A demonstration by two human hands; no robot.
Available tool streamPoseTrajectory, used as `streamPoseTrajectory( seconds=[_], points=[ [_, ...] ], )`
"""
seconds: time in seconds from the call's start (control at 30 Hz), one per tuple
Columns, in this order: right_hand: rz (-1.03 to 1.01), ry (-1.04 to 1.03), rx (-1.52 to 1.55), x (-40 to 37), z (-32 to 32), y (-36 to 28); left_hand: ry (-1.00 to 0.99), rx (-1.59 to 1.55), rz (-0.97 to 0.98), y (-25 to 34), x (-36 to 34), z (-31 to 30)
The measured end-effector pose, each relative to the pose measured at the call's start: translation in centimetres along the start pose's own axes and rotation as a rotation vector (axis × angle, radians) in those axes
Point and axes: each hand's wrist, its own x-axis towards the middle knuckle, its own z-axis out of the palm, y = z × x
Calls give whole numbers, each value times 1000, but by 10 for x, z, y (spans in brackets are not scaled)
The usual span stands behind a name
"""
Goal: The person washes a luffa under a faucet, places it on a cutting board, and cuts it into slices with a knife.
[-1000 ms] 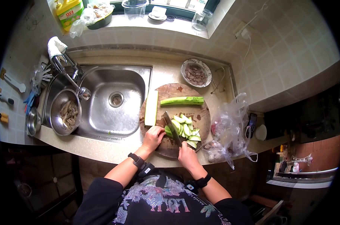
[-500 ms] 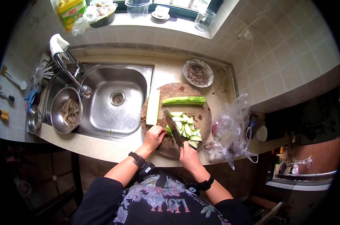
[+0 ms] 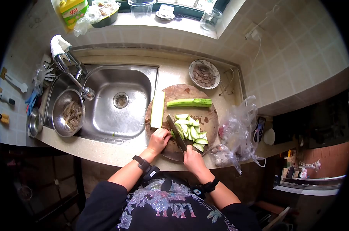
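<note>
My right hand (image 3: pixel 193 158) grips the handle of a kitchen knife (image 3: pixel 176 132), its blade slanting up and left across the round wooden cutting board (image 3: pixel 210 117). Fingertips of my left hand (image 3: pixel 159 140) are pressed together on a small piece of zucchini (image 3: pixel 172 134), mostly hidden between them and the blade. Right of the blade lies a pile of zucchini slices (image 3: pixel 192 131), pale with green skin. One long zucchini piece (image 3: pixel 157 109) rests cut face up at the board's left. Another long piece (image 3: pixel 189 102) lies skin up across its back.
Left of the board is a steel sink (image 3: pixel 141 104) with a colander (image 3: pixel 59 123) holding what look like shrimp. A patterned bowl (image 3: pixel 193 79) of greyish pieces stands behind the board. Clear plastic bags (image 3: pixel 240 133) sit at the right, beside a phone (image 3: pixel 259 129).
The knife has shifted slightly left, towards my left fingertips, and less of the held zucchini piece shows. My left hand stays in nearly the same place.
</note>
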Motion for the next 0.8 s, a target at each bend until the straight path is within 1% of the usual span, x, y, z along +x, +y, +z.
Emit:
streamPoseTrajectory(
  seconds=[0.03, 0.27, 0.33, 0.37, 0.43, 0.47, 0.5, 0.57, 0.6, 0.63, 0.7, 0.73, 0.77, 0.8],
  points=[
    [8, -25, -3, 4, 4, 4, -4, 1, -5, 0, 1, -1],
    [-30, 18, 30, 5, 2, 21, -24, -9, -19, 3, 3, 0],
    [-19, 101, 66, 3, -11, 28, -32, -23, -5, 5, 6, 4],
    [-20, 109, 62, 2, -17, 32, -29, -26, 3, 7, 9, 8],
    [-6, 158, 188, -2, -28, 39, -144, -11, -69, 15, 19, 18],
    [0, 170, 240, -4, -34, 41, -143, -34, -71, 19, 25, 27],
    [0, 177, 236, -7, -41, 39, -151, -75, -134, 23, 30, 35],
    [40, 252, 252, -13, -53, 36, -169, -166, -171, 27, 38, 46],
    [49, 261, 291, -15, -54, 38, -249, -202, -231, 32, 42, 44],
    [48, 265, 291, -18, -57, 37, -249, -201, -227, 33, 44, 41],
    [63, 263, 262, -25, -61, 35, -173, -199, -142, 31, 46, 29],
    [59, 264, 268, -27, -60, 37, -124, -200, -180, 30, 47, 16],
    [24, 222, 239, -30, -56, 40, -85, -162, -273, 28, 49, 1],
    [-12, 179, 211, -32, -51, 43, -8, 31, -201, 13, 50, -11]
  ],
)
